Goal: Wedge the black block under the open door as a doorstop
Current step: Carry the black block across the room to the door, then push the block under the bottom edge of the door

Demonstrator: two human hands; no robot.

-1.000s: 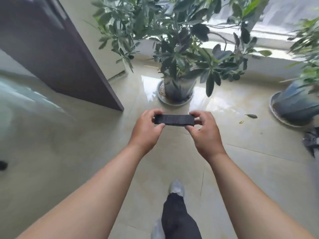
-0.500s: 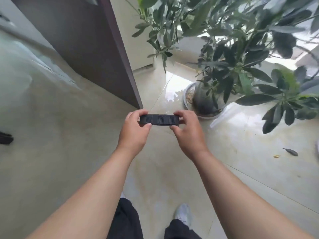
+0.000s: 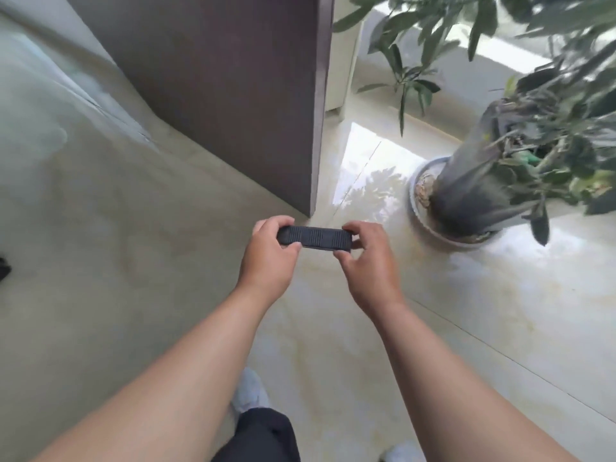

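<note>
while your left hand (image 3: 270, 258) and right hand (image 3: 368, 261) pinch the black block (image 3: 315, 238) by its ends above the glossy floor (image 3: 133, 228), it may skid instead of biting under the door (image 3: 233, 95).

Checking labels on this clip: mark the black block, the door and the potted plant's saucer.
black block (image 3: 315, 239): head view, middle of its ribbed top face.
door (image 3: 233, 78): head view, brown face of the leaf.
saucer (image 3: 420, 208): head view, its left rim.
</note>
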